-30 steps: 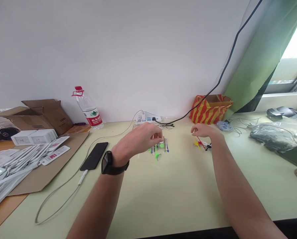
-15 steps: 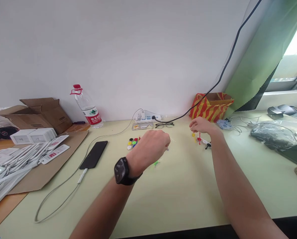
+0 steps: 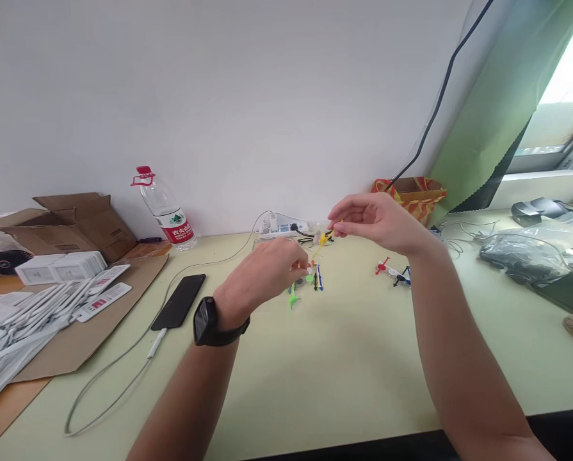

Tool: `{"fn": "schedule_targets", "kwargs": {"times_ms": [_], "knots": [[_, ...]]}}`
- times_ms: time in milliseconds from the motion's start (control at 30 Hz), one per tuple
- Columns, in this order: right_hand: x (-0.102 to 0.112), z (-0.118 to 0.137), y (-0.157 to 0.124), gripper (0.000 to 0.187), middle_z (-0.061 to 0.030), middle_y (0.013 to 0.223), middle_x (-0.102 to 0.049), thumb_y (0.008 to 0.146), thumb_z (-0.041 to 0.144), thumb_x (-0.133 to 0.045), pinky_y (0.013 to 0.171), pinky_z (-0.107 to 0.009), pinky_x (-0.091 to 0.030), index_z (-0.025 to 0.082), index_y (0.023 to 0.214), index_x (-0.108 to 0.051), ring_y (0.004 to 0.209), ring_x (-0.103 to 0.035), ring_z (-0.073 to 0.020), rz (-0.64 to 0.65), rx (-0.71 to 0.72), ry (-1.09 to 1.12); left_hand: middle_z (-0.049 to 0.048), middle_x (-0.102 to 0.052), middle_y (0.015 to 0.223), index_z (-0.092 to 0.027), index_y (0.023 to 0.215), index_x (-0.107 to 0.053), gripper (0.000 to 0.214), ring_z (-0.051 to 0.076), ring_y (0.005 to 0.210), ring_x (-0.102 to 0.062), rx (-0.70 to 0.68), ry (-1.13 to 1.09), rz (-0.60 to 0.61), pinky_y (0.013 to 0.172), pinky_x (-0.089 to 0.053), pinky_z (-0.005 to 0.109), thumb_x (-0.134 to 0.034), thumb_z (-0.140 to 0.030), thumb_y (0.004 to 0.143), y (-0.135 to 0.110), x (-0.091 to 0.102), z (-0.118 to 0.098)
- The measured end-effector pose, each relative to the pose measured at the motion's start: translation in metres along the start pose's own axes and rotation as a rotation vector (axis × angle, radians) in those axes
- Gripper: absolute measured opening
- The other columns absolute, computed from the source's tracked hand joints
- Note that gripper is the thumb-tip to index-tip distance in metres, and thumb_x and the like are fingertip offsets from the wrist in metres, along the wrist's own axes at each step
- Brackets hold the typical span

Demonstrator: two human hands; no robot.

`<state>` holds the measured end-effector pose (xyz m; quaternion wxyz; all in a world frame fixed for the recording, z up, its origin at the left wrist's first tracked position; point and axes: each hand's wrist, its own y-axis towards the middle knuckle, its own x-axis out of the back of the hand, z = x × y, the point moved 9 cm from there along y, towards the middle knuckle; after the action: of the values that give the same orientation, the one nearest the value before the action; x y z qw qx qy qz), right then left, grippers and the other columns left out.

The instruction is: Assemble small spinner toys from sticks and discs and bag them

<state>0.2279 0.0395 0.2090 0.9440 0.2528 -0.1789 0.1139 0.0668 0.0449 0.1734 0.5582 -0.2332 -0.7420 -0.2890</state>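
Pinching a yellow piece [image 3: 322, 239], right hand [image 3: 378, 221] hovers; left hand [image 3: 266, 272] seems curled.

Workspace, indoor; office or workroom, which unclear. Pale yellow-green smooth tabletop [image 3: 344, 371] against plain white wall [image 3: 267, 115]; white multi-socket power strip [image 3: 286, 226]; black rectangular smartphone [image 3: 178, 302], cabled; open brown cardboard box [image 3: 75, 234]; green fabric curtain [image 3: 497, 121].

L hand [image 3: 262, 272] & R hand [image 3: 379, 221] both bare, as are L forearm [image 3: 185, 390] & R forearm [image 3: 452, 346], uncovered to edge of view. L wrist [image 3: 229, 307] has blk watch [image 3: 205, 320]: dark, glossy, approx. rect. screen [image 3: 200, 320] w/ rounded corners, plain blk strap [image 3: 228, 335].
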Motion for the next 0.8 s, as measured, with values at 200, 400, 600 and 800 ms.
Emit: {"fn": "schedule_targets", "kwargs": {"times_ms": [200, 400, 600, 800], "knots": [[-0.041, -0.017, 0.013, 0.019, -0.0043, 0.098, -0.077, 0.088, 0.031, -0.071, 0.084, -0.036, -0.058, 0.022, 0.104, -0.074, 0.092, -0.072, -0.0213, 0.221, -0.01, -0.09, 0.0035, -0.074, 0.086, -0.023, 0.085, -0.078, 0.018, 0.019, 0.075, -0.062, -0.026, 0.025, 0.019, 0.063, -0.038, 0.03, -0.062, -0.028, 0.092, 0.0, 0.001, -0.004], [-0.055, -0.025, 0.013, 0.018, -0.0025, 0.102, -0.077, 0.087, 0.022, -0.067, 0.083, -0.031, -0.056, 0.025, 0.103, -0.074, 0.094, -0.071, -0.0199, 0.29, -0.038, -0.254, 0.0032, -0.072, 0.081, -0.023, 0.083, -0.078, 0.021, 0.018, 0.07, -0.059, -0.026, 0.038, 0.02, 0.061, -0.036, 0.03, -0.06, -0.029, 0.093, 0.0, 0.003, -0.004], [-0.033, -0.036, 0.012, 0.019, -0.0017, 0.098, -0.076, 0.089, 0.032, -0.067, 0.08, -0.031, -0.054, 0.027, 0.107, -0.073, 0.09, -0.069, -0.0205, 0.267, -0.075, -0.326, 0.0037, -0.071, 0.082, -0.022, 0.082, -0.077, 0.02, 0.018, 0.072, -0.06, -0.019, 0.028, 0.011, 0.063, -0.037, 0.03, -0.062, -0.031, 0.093, 0.0, 0.002, -0.001], [0.068, -0.15, -0.015, 0.021, -0.0076, 0.108, -0.075, 0.083, 0.028, -0.07, 0.078, -0.03, -0.053, 0.024, 0.104, -0.075, 0.095, -0.07, -0.0235, 0.04, -0.545, -0.68, 0.0046, -0.072, 0.087, -0.021, 0.083, -0.076, 0.02, 0.019, 0.076, -0.06, -0.022, -0.005, 0.015, 0.064, -0.037, 0.029, -0.063, -0.032, 0.093, -0.001, 0.004, 0.001]]}}
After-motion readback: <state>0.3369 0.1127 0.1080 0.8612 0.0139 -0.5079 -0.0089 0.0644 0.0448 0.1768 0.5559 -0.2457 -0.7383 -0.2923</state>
